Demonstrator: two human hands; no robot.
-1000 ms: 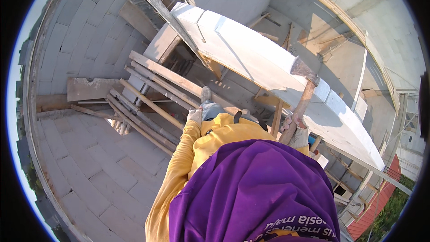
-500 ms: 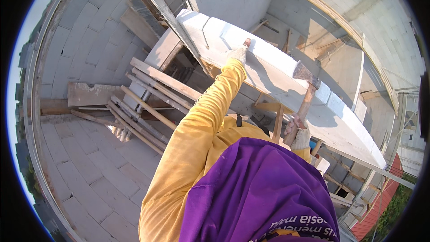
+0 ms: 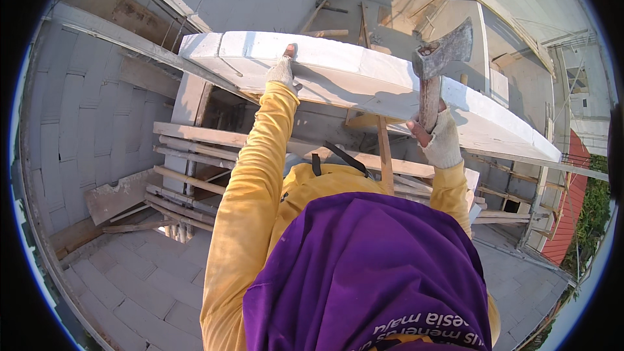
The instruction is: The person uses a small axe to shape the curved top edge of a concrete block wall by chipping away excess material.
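Observation:
A row of white lightweight blocks (image 3: 383,71) forms the upper course of a wall, which curves across the view in front of me. My left hand (image 3: 281,73), in a pale knitted glove, rests against the near face of one block. A bare fingertip reaches onto its top edge, and another finger sticks out to the side. My right hand (image 3: 442,140), gloved with bare fingertips, is wrapped round the wooden handle of a hatchet (image 3: 444,51). The hatchet stands upright with its worn grey head above the row, blade to the right.
Wooden poles and planks (image 3: 195,143) lie stacked below on the left. A timber prop (image 3: 385,156) stands under the wall. A long metal bar (image 3: 123,34) runs at the upper left. Boards and sticks (image 3: 364,23) lie beyond the wall. A red corrugated sheet (image 3: 567,201) shows far right.
My view has turned, so the wall sits more level in it. My right hand has raised the hatchet and turned its head to the right. My left hand stays on the blocks.

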